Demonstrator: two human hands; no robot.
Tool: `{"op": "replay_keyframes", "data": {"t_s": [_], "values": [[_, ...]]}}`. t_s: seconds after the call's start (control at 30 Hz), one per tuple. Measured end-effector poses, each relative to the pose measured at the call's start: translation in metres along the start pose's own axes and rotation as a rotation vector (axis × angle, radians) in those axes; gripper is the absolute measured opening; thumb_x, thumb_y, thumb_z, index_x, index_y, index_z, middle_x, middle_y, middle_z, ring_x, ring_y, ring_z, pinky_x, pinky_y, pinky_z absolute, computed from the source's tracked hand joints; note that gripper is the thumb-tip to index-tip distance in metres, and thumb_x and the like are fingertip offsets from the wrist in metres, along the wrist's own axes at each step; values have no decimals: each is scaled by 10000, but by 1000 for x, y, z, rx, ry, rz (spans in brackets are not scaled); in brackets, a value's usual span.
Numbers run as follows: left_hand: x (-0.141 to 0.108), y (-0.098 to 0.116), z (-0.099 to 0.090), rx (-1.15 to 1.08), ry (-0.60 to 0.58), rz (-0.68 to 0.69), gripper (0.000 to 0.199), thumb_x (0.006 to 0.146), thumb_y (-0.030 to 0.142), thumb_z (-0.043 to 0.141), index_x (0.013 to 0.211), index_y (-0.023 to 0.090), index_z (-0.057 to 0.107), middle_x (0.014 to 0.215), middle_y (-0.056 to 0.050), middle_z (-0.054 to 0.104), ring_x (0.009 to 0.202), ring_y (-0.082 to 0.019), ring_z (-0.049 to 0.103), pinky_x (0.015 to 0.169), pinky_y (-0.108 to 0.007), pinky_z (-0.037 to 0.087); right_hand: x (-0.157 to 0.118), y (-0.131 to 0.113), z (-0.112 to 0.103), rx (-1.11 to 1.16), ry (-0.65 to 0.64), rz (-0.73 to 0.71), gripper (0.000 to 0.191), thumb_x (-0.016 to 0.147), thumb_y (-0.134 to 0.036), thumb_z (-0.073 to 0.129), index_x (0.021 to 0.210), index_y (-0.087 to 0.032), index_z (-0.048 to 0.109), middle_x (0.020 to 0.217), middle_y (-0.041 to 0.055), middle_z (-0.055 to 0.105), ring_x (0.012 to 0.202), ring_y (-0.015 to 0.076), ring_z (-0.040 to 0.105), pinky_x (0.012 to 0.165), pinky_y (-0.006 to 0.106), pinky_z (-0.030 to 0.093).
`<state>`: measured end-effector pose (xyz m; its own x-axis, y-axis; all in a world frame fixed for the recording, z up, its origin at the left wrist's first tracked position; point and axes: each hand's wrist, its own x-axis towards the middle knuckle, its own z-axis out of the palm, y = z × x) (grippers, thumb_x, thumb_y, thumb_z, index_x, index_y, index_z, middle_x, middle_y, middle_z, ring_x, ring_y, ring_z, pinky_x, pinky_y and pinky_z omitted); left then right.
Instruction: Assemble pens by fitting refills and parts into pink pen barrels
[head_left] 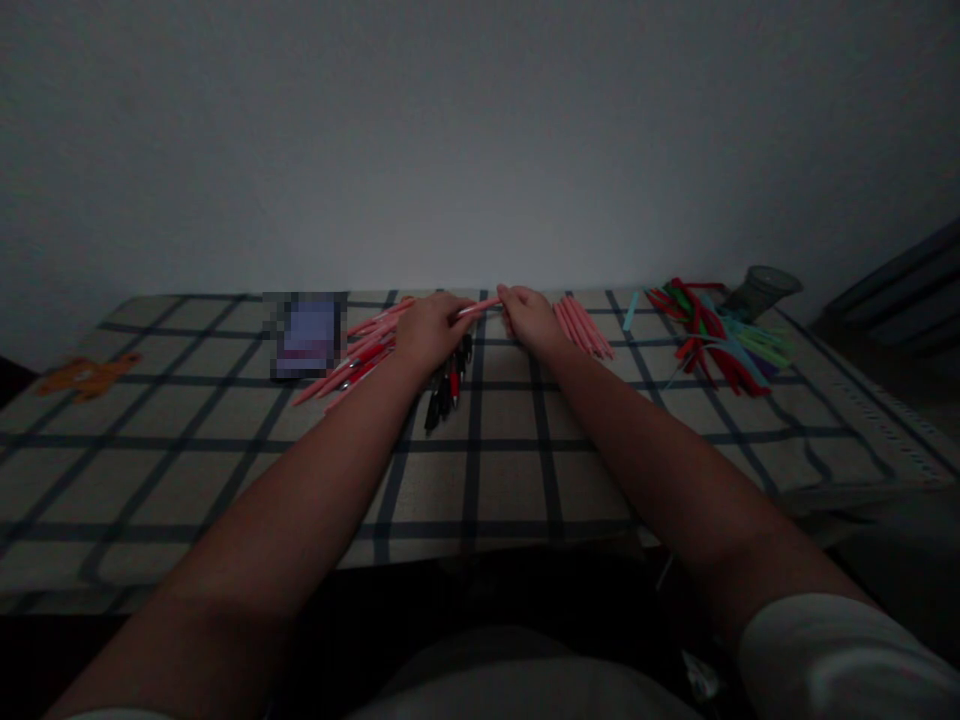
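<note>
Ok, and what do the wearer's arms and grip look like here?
The left grip and right grip are ungloved hands. The bare forearms show nothing visibly worn, though dim light hides fine detail. A pale fabric sleeve shows on the right; only a pale sleeve edge on the left.

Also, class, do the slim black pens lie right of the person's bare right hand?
No, the slim black pens lie left of the right hand, close to the left hand.
</note>
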<state>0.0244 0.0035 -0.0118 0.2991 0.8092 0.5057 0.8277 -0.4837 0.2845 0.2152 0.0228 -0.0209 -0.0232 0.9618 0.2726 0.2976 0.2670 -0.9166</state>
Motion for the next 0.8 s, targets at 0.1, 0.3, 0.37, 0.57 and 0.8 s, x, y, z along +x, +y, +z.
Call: {"op": "replay_keyframes", "data": {"t_s": [0.1,0.3,0.37,0.57,0.8], "values": [[0,0,0,-13,0,-8,364,1006,488,573,1218,274,778,1073,-62,779,973,-240,661,863,-351,476,-2,-5,0,6,-8,14,366,1053,-396,515,728,-230,493,602,-36,455,545,123,444,519,258,343],[0,2,-2,-30,0,-7,349,1004,462,591,1196,250,791,1058,-69,780,932,-234,660,816,-338,460,-4,-10,2,33,-9,24,349,1058,-229,465,710,-230,457,602,-42,454,532,112,456,525,252,350],[0,2,-2,-35,9,-9,355,1003,477,591,1193,255,793,1046,-68,780,927,-235,659,806,-335,452,-4,-10,3,42,-9,19,338,1050,-186,449,714,-227,462,606,-45,460,530,108,454,521,247,349],[0,0,0,-40,9,1,367,1010,497,577,1195,266,795,1013,-65,776,901,-231,653,788,-332,434,-4,-8,3,63,-4,16,323,1039,-164,445,723,-229,471,593,-53,453,511,108,457,497,246,345],[0,2,-2,-23,14,2,376,1015,488,560,1178,243,794,1021,-81,775,919,-242,653,798,-337,443,-2,-4,3,91,1,9,329,1057,-224,445,730,-224,483,588,-54,455,508,102,445,497,229,342]]}}
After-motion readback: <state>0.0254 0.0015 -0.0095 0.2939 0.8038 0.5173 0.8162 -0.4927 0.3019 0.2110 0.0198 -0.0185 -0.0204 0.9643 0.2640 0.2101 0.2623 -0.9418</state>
